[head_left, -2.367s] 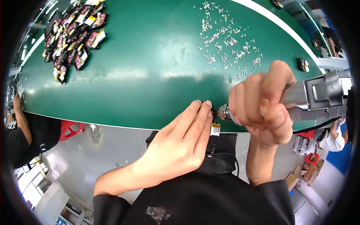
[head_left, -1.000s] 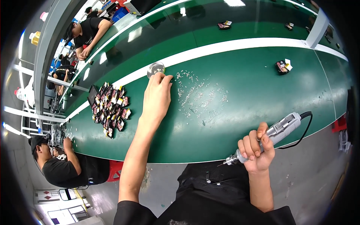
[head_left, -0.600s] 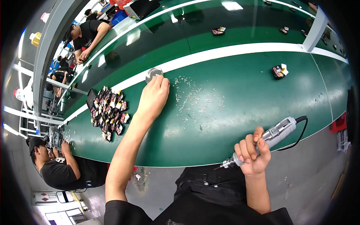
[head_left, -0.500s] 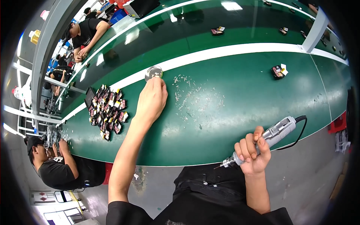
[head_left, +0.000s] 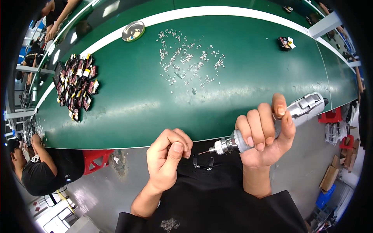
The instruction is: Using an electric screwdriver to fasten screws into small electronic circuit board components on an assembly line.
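Note:
My right hand (head_left: 264, 136) is closed around a grey electric screwdriver (head_left: 309, 108), whose thin bit points left over the table's front edge. Just left of the bit tip is my left hand (head_left: 168, 157), fingers curled and thumb pressed in; anything pinched there is hidden. Small silvery screw-like pieces (head_left: 188, 58) lie scattered over the green table (head_left: 241, 58). Behind them, to the left, a round metal dish (head_left: 131, 26) has small pale yellow pieces in it.
A heap of small black parts with pink and yellow labels (head_left: 77, 83) lies at the left; one similar part (head_left: 286, 44) sits at the far right. A white rail (head_left: 217, 11) runs along the back. A co-worker (head_left: 40, 171) works at the left, near a red stool (head_left: 95, 160).
My left hand has come back from the round dish to beside the bit tip. My right hand has raised the screwdriver slightly. The view has shifted, tilting down.

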The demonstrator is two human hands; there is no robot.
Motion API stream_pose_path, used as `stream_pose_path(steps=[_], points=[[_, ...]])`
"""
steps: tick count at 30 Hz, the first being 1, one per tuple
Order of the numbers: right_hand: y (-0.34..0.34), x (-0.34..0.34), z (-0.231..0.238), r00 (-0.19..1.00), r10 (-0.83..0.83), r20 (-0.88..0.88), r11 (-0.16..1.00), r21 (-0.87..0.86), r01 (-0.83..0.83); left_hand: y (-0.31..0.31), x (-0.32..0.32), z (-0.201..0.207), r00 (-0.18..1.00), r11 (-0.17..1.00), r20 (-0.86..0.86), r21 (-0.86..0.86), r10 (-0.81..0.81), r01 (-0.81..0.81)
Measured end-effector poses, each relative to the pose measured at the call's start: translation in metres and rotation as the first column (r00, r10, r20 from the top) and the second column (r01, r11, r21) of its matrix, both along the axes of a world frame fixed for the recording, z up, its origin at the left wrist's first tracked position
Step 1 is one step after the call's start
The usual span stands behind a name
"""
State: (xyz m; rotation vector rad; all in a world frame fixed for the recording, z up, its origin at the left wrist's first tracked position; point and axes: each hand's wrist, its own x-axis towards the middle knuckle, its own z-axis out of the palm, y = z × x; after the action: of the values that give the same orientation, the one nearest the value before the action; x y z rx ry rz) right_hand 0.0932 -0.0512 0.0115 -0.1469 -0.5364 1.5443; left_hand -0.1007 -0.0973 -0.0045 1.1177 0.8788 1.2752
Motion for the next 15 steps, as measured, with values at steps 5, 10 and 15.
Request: stream_pose_path(steps=[5,10,15], points=[[-0.002,-0.015,0.019,0.997,-0.074,0.011,0.994,0.082,0.073,-0.008,0.009,-0.003,0.981,0.992,0.192,-0.112,-0.037,0.059],[-0.006,-0.016,0.021,0.997,-0.081,0.003,0.994,0.071,0.081,-0.012,0.012,-0.002,0.972,0.986,0.23,-0.141,-0.052,0.087],[-0.008,-0.017,0.019,0.995,-0.095,-0.01,0.994,0.045,0.096,-0.014,0.014,-0.004,0.96,0.984,0.273,-0.145,-0.065,0.107]])
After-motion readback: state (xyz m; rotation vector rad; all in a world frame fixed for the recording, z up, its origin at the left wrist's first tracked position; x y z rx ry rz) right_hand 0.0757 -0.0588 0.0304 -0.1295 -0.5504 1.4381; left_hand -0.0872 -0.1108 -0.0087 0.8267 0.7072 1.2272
